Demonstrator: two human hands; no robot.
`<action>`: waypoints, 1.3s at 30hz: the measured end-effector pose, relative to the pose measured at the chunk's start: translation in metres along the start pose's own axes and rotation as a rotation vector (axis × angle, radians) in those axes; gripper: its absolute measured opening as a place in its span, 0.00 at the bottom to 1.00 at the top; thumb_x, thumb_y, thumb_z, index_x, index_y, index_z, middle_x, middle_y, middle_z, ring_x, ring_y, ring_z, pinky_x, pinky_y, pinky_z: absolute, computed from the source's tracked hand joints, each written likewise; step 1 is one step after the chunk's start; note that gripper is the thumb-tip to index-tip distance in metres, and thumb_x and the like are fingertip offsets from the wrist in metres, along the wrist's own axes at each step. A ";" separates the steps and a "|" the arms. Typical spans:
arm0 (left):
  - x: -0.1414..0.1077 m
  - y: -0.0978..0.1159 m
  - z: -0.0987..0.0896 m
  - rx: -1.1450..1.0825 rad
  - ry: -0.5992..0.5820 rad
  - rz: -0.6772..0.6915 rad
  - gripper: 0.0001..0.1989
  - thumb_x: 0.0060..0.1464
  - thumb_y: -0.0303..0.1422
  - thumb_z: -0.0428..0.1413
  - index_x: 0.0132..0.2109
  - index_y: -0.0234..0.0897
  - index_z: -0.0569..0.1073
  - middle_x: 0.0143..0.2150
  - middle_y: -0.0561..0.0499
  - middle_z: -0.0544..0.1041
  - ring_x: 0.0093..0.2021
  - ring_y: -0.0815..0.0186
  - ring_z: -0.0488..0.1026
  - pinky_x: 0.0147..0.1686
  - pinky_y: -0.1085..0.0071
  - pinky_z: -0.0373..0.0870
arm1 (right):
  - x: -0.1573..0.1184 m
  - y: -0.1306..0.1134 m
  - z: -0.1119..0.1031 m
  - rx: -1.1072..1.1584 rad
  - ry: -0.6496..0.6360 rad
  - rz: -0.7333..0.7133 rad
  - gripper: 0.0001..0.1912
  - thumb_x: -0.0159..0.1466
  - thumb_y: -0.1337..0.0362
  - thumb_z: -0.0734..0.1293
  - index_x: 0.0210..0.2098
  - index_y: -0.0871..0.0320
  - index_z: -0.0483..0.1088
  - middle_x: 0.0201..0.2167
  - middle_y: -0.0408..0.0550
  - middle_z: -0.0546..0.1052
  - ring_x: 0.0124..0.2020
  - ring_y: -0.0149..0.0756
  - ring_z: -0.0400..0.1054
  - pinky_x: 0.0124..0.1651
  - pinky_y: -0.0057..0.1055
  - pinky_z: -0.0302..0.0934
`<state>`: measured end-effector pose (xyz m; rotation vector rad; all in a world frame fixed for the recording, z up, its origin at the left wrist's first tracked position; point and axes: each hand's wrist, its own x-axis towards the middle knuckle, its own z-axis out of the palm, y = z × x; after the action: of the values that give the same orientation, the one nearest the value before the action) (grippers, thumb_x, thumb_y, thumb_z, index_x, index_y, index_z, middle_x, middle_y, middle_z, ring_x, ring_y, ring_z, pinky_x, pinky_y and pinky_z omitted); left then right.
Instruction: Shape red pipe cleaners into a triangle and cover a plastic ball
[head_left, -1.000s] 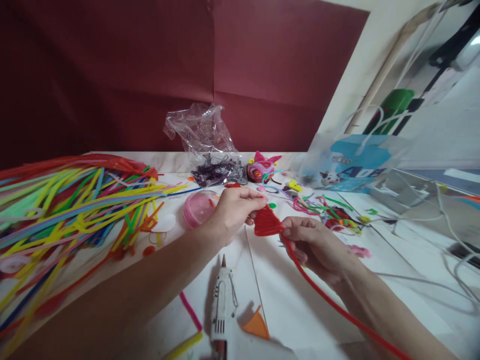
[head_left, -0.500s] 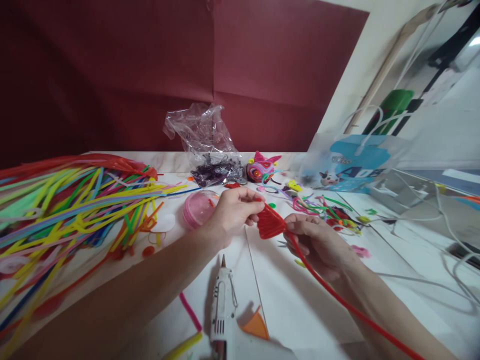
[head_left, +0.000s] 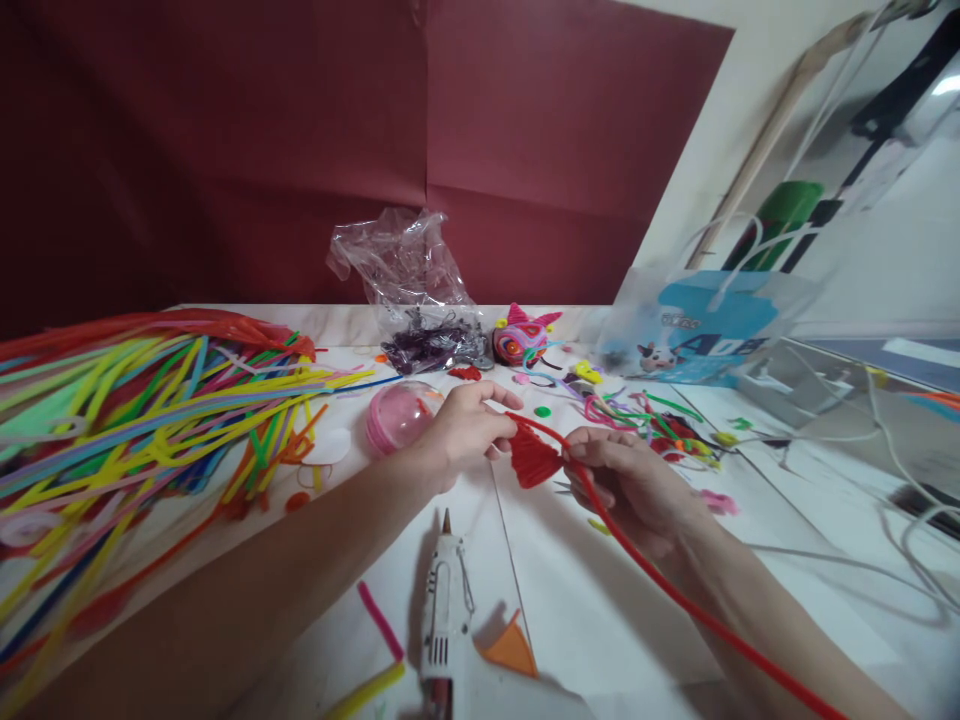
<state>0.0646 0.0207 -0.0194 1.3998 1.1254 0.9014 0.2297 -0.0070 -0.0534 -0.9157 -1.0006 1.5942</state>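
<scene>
Between my hands is a red fan-shaped piece (head_left: 534,460) made of folded fuzzy stem. My left hand (head_left: 469,428) pinches its upper left corner, with the index finger raised. My right hand (head_left: 630,480) pinches its narrow right end together with a long red stem (head_left: 675,592). This stem arches loosely over the top of the fan, and its tail runs down over my right forearm. A white glue gun (head_left: 448,610) lies below my hands, nozzle pointing away. Scissor tips show beside my right hand, mostly hidden by it.
Many coloured stems (head_left: 172,400) heap at the left. Behind my hands are a pink capsule (head_left: 394,418), a clear bag (head_left: 427,300) and a pink horned figure (head_left: 521,338). An orange piece (head_left: 511,648), a blue-white bag (head_left: 712,320) and cables (head_left: 892,440) lie right.
The top strand of red stem has lifted away from the fan and now bows above it. The fan sits slightly lower, and my left index finger has opened outward.
</scene>
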 end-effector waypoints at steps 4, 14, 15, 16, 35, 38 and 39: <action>0.006 -0.008 0.000 0.034 -0.031 -0.087 0.08 0.43 0.21 0.51 0.33 0.34 0.68 0.18 0.56 0.67 0.18 0.74 0.64 0.16 0.80 0.57 | 0.001 0.001 -0.003 0.014 0.001 -0.006 0.14 0.42 0.66 0.72 0.16 0.63 0.61 0.11 0.39 0.57 0.10 0.22 0.47 0.12 0.17 0.43; 0.020 -0.021 0.000 0.189 0.017 -0.037 0.05 0.43 0.22 0.51 0.28 0.30 0.71 0.17 0.54 0.68 0.16 0.73 0.62 0.14 0.78 0.55 | -0.001 -0.007 -0.006 0.081 -0.087 0.053 0.14 0.42 0.67 0.72 0.17 0.63 0.61 0.12 0.38 0.56 0.10 0.20 0.43 0.11 0.15 0.43; 0.020 -0.017 -0.002 0.197 0.065 0.013 0.06 0.45 0.23 0.51 0.30 0.30 0.72 0.20 0.53 0.69 0.18 0.74 0.62 0.15 0.79 0.55 | -0.002 -0.008 -0.006 0.079 -0.107 0.072 0.14 0.43 0.67 0.72 0.16 0.63 0.61 0.11 0.38 0.56 0.10 0.20 0.43 0.11 0.15 0.43; 0.019 -0.011 -0.003 0.201 0.102 0.073 0.07 0.46 0.24 0.51 0.32 0.31 0.73 0.23 0.53 0.71 0.20 0.74 0.63 0.17 0.79 0.56 | -0.003 -0.008 -0.005 0.077 -0.128 0.090 0.14 0.43 0.67 0.72 0.15 0.63 0.60 0.11 0.38 0.55 0.10 0.20 0.42 0.11 0.16 0.43; -0.001 0.022 0.002 0.700 -0.208 0.387 0.07 0.43 0.30 0.53 0.27 0.35 0.75 0.25 0.52 0.75 0.27 0.68 0.69 0.25 0.74 0.60 | -0.007 -0.010 -0.002 0.045 0.000 0.032 0.13 0.41 0.68 0.72 0.17 0.64 0.62 0.11 0.38 0.56 0.11 0.19 0.43 0.11 0.15 0.39; 0.001 0.019 0.003 0.624 -0.256 0.323 0.07 0.42 0.30 0.52 0.27 0.33 0.75 0.23 0.51 0.74 0.25 0.69 0.68 0.24 0.75 0.60 | -0.008 -0.010 0.000 0.028 0.050 -0.003 0.13 0.39 0.68 0.73 0.17 0.65 0.63 0.11 0.38 0.56 0.11 0.19 0.43 0.11 0.14 0.38; 0.001 0.018 0.003 0.605 -0.268 0.304 0.07 0.42 0.30 0.52 0.27 0.33 0.75 0.23 0.51 0.74 0.25 0.69 0.68 0.24 0.75 0.61 | -0.008 -0.010 0.001 0.025 0.057 -0.011 0.13 0.39 0.68 0.73 0.16 0.64 0.63 0.11 0.38 0.55 0.11 0.19 0.43 0.10 0.14 0.37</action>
<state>0.0705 0.0217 -0.0016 2.1632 1.0341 0.5657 0.2341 -0.0135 -0.0430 -0.9318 -0.9421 1.5596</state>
